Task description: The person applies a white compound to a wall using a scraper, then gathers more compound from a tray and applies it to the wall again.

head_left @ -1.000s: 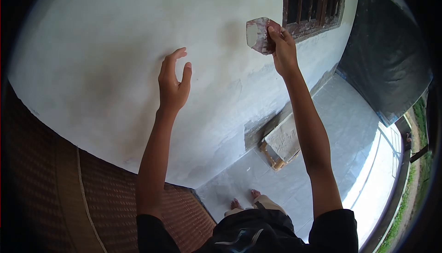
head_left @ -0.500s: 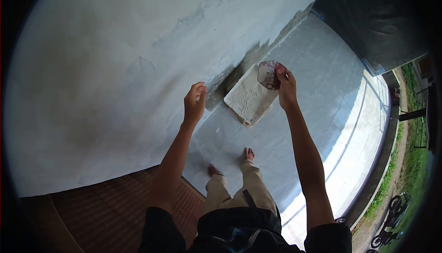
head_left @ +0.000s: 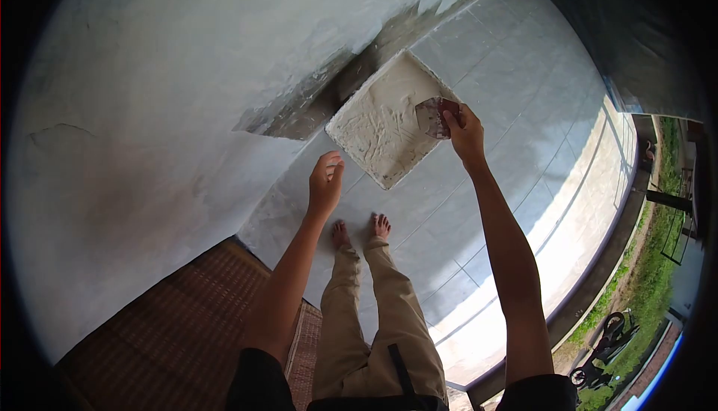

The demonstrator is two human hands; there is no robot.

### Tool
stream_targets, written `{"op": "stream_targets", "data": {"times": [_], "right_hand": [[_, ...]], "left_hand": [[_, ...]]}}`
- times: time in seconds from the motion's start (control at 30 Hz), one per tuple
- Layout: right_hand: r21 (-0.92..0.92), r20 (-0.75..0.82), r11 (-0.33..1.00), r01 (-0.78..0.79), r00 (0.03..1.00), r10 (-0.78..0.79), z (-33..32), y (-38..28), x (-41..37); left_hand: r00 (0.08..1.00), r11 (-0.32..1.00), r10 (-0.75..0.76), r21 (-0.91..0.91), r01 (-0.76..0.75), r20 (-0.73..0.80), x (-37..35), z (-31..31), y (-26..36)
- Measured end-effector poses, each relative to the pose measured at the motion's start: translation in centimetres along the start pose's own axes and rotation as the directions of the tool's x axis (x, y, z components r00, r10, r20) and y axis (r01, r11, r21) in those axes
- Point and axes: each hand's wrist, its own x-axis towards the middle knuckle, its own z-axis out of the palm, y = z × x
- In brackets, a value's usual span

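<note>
View clock: 12 at top of frame. The scraper (head_left: 434,118) is showing as a flat, angular plate, dark reddish-brown at the grip side, greyer towards its 9 o'clock edge, with pale smears crossing its face. It is overlapping the 3 o'clock side of the tray (head_left: 356,157) in view; whether it is touching the paste (head_left: 378,127) cannot be told. The right hand (head_left: 467,136) is holding it from 3 o'clock, fingers clamping on the reddish side.

The left hand (head_left: 326,185) is hanging near the tray's 7 o'clock corner, well apart from the scraper. Its fingers are curling loosely, slightly apart from the thumb.

Tray: rectangular, sitting on the grey tiled floor (head_left: 486,209), corners pointing roughly to 12, 3, 6 and 9. Paste is covering its inside, pale and ridged, and is crusting along the rim.

Edges: the wall (head_left: 164,97) is bounding the tray closely on the 10 o'clock side, its base showing darker, rough patches. Bare tiles are extending from 1 to 5 o'clock, running into a sunlit strip. Two bare feet (head_left: 362,230) are standing below the tray, towards 6 o'clock. A woven panel (head_left: 172,321) is lying towards 8 o'clock.
</note>
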Motion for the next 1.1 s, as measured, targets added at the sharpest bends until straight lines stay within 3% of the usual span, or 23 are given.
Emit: {"op": "stream_targets", "data": {"times": [0.17, 0.27, 0.37, 0.4, 0.53, 0.6, 0.93, 1.1], "right_hand": [[-0.213, 0.057, 0.977, 0.03, 0.998, -0.018, 2.1, 4.3, 2.9], [-0.33, 0.08, 0.916, 0.23, 0.973, -0.216, 3.3, 6.6, 4.5], [-0.403, 0.08, 0.873, 0.275, 0.961, -0.266, 4.8, 7.4, 5.2], [-0.316, 0.132, 0.89, 0.329, 0.944, -0.302, 5.3, 8.8, 6.2], [-0.365, 0.2, 0.857, 0.363, 0.93, -0.309, 7.2, 9.3, 6.9], [-0.343, 0.236, 0.807, 0.48, 0.876, -0.42, 7.8, 9.4, 7.1], [-0.423, 0.274, 0.723, 0.547, 0.837, -0.474, 9.0, 10.2, 6.8], [-0.491, 0.395, 0.571, 0.658, 0.752, -0.527, 8.8, 10.1, 6.5]], "left_hand": [[0.997, 0.997, -0.071, 0.024, 0.071, 0.001, 1.3, 3.0, -5.5], [0.996, 0.995, -0.082, 0.049, 0.083, -0.02, 2.2, 4.3, -8.7], [0.994, 0.994, -0.098, 0.049, 0.1, -0.039, 3.0, 5.1, -11.3], [0.994, 0.993, -0.106, 0.04, 0.108, -0.039, 3.1, 5.4, -11.8], [0.988, 0.988, -0.155, -0.021, 0.154, -0.02, 3.4, 6.3, -12.5], [0.988, 0.988, -0.156, -0.008, 0.156, 0.005, 3.5, 6.6, -12.6], [0.982, 0.981, -0.188, -0.043, 0.189, 0.026, 3.5, 6.6, -12.4], [0.979, 0.98, -0.196, -0.028, 0.198, 0.055, 3.5, 6.2, -12.4]]}}
